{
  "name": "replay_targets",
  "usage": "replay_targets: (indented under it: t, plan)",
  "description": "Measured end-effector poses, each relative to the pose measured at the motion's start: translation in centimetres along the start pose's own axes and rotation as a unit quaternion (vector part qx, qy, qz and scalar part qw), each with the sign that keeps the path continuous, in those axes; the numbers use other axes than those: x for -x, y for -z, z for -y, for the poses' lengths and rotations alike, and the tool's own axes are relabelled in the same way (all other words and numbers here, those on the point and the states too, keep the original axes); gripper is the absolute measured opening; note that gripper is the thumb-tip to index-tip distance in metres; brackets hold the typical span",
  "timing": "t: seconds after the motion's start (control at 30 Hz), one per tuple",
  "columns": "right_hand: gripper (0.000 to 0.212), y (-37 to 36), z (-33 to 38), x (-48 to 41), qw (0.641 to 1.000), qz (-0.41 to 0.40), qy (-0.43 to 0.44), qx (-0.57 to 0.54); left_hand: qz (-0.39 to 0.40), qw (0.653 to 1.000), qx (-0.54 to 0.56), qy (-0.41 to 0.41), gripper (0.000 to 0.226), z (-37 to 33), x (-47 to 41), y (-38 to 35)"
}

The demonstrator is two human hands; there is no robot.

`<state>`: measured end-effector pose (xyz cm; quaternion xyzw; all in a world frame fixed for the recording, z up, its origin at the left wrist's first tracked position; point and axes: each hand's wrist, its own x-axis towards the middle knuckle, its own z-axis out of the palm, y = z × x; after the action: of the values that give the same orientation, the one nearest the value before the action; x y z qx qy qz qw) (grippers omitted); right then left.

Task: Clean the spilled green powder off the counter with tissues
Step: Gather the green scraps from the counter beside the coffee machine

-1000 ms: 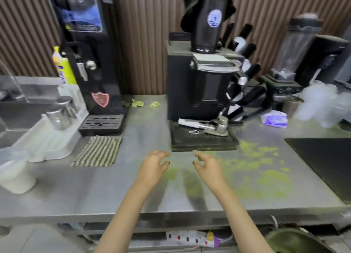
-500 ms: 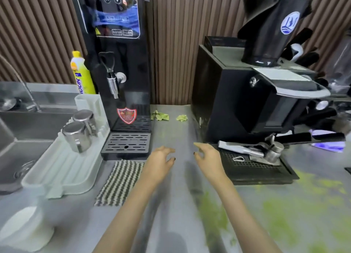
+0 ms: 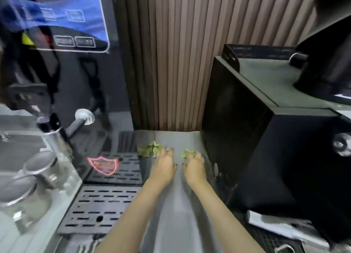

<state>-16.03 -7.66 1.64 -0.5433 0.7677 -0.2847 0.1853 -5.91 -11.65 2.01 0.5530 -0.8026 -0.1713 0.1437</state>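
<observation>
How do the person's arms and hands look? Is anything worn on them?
Both forearms are bare, with no sleeves in view. The left hand and the right hand wear no gloves, and no watch or bracelet shows at the wrists. The fingernails look dark, as if painted. The picture is too blurred to tell if there are rings.

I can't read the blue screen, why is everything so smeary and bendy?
Head view: motion blur smears the blue-lit machine panel and steel cups; the wide lens bends the edges; both hands and green-stained crumpled tissues stay fairly sharp.
</observation>
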Motion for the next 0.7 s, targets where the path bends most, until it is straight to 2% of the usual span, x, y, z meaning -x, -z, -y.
replay_targets:
  t: [0.13,0.27,0.37,0.53,0.63,0.7]
  plan:
    - [0.046,-1.3,-0.8,-3.7,0.999,0.030,-0.035,0.021,0.021,0.999,-0.038,0.020,0.062,1.2,-4.0,-1.6]
    - [0.044,-2.7,-1.8,-5.5,0.996,0.057,-0.035,0.064,0.033,0.996,-0.053,0.066,0.067,2.2,-6.4,-2.8]
    - [0.040,-3.3,-2.2,-5.4,0.995,0.073,-0.027,0.055,0.050,0.993,-0.038,0.099,0.052,2.4,-6.8,-3.3]
    - [0.028,-3.7,-2.9,-5.0,0.998,0.038,0.017,0.049,-0.007,0.987,0.083,0.137,0.023,2.9,-6.2,-4.0]
    - [0.030,-3.8,-3.0,-3.7,0.994,0.006,0.071,0.088,-0.033,0.985,0.107,0.132,0.007,2.9,-5.2,-4.2]
    - [0.037,-3.4,-2.9,-2.5,0.998,-0.005,0.060,0.036,-0.062,0.989,0.098,0.092,0.005,2.2,-3.6,-4.0]
